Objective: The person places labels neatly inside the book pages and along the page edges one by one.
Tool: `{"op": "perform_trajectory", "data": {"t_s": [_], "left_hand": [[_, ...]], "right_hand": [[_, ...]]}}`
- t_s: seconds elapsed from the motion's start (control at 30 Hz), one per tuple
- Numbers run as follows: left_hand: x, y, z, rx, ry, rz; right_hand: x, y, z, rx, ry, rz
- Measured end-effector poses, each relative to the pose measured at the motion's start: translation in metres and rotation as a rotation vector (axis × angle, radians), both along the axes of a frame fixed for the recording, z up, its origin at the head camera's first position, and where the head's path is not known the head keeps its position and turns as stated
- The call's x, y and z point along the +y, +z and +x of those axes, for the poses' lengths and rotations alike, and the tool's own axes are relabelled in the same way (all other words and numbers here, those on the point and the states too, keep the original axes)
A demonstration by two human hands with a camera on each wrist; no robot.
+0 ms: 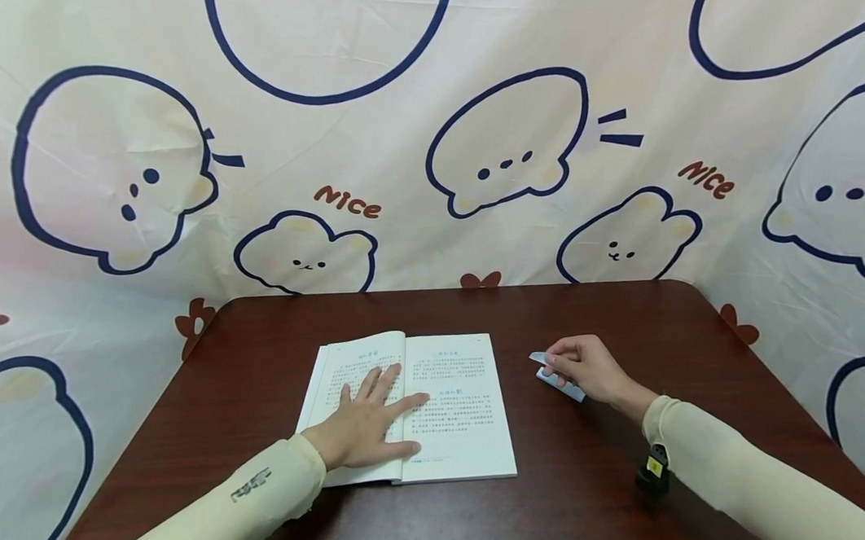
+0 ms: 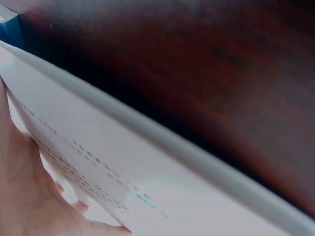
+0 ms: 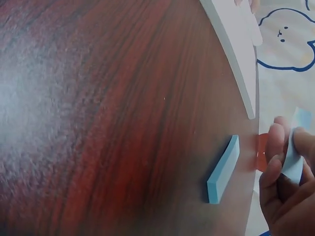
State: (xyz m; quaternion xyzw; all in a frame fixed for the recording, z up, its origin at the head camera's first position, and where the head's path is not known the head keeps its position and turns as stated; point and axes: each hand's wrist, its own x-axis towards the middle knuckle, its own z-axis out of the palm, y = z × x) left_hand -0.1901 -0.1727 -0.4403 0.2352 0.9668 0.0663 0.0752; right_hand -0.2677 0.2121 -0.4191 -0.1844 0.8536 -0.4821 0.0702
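Observation:
An open book (image 1: 467, 451) with printed pages lies on the table. My left hand (image 1: 361, 425) rests across its pages near the spine, fingers spread and straight. To the right of the book, my right hand (image 1: 594, 370) pinches a thin light blue sticky note (image 3: 294, 164) between thumb and fingers, held above the table. Below that hand lies a narrow light blue sticky note pad (image 3: 224, 172), apart from the fingers in the right wrist view. The left wrist view shows the left palm close over the page (image 2: 98, 113).
The dark brown wooden table (image 1: 611, 508) carries the book and the pad. Behind it and at both sides hangs a pale cloth (image 1: 402, 154) with cartoon outlines. A black device (image 1: 654, 471) with a yellow label sits at the right wrist.

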Motion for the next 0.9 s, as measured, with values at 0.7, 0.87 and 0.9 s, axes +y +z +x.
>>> {"op": "perform_trajectory", "data": {"t_s": [0.7,0.87,0.9], "left_hand": [[0.000,0.001,-0.002,-0.011,0.006,0.001],[0.000,0.000,-0.001,-0.008,0.001,0.008],[0.000,0.000,-0.001,-0.007,0.001,0.010]], "right_hand": [[-0.023,0.002,-0.009,0.088,0.000,0.222],[-0.027,-0.001,-0.011,0.094,0.003,0.227],[-0.027,-0.001,-0.011,0.097,0.004,0.229]]}}
